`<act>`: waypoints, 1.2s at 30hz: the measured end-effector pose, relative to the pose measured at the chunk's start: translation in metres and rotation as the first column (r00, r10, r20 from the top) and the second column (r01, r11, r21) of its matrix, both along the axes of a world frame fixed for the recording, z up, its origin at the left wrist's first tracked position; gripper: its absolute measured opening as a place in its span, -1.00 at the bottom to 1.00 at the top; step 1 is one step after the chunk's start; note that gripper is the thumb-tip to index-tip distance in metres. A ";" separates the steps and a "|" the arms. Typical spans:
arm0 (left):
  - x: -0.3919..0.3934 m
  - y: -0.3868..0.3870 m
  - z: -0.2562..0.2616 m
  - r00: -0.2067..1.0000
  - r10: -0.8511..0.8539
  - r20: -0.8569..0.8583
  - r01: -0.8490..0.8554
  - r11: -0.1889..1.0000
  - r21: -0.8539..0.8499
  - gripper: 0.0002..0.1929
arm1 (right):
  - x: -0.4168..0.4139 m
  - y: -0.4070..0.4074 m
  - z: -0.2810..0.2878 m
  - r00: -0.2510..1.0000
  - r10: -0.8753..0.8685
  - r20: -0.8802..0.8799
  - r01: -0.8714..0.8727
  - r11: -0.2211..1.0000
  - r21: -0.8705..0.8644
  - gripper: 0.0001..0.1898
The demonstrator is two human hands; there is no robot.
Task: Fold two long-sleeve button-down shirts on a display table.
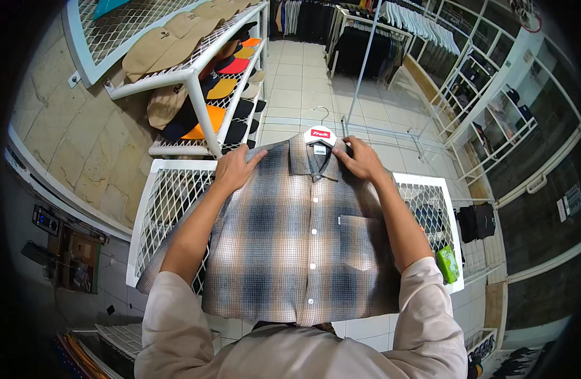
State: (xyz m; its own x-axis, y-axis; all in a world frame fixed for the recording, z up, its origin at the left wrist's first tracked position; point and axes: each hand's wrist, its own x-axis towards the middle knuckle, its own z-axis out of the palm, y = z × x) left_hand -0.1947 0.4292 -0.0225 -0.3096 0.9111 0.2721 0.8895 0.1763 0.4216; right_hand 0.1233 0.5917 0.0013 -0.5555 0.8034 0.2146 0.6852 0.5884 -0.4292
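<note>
A grey, tan and white plaid button-up shirt [276, 227] lies front side up across a white metal-mesh table [148, 222]. Its lower hem hangs near my body, and one sleeve spreads out at left. A white hanger [320, 135] with a metal hook and a red label sits inside the collar [301, 158]. My left hand [236, 168] holds the shirt at its left shoulder, thumb on top and fingertips partly hidden. With thumb by the collar and fingers over the shoulder edge, my right hand [361, 158] grips the other side.
A white rack [195, 94] with several caps stands ahead at left. A green packet [447, 264] lies on the table's right edge. Beyond, a bare metal garment rail [364, 66] stands on the tiled floor [290, 80]. Glass doors [537, 189] line the right side.
</note>
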 end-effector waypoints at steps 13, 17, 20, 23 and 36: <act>-0.030 0.009 -0.014 0.890 -0.050 0.453 -0.004 0.993 0.117 -0.39 | -0.048 0.004 0.002 0.973 0.039 -0.226 0.003 0.983 0.183 -0.43; -0.046 0.022 -0.028 0.838 -0.104 0.536 0.086 0.995 0.059 -0.59 | -0.038 0.007 0.011 0.978 0.091 -0.188 -0.089 0.996 0.016 -0.38; -0.045 0.026 -0.035 0.865 -0.136 0.482 0.042 0.978 0.202 -0.61 | -0.027 0.004 0.008 0.947 0.253 -0.199 -0.257 0.966 0.003 -0.31; -0.039 0.020 -0.030 0.900 -0.059 0.431 -0.045 0.973 0.226 -0.63 | -0.021 -0.010 0.022 0.949 0.305 -0.082 -0.313 0.941 -0.129 -0.39; 0.037 0.053 -0.006 0.969 -0.139 0.204 0.160 0.983 -0.087 -0.48 | -0.042 -0.005 -0.012 0.977 0.016 -0.212 -0.048 0.988 -0.146 -0.69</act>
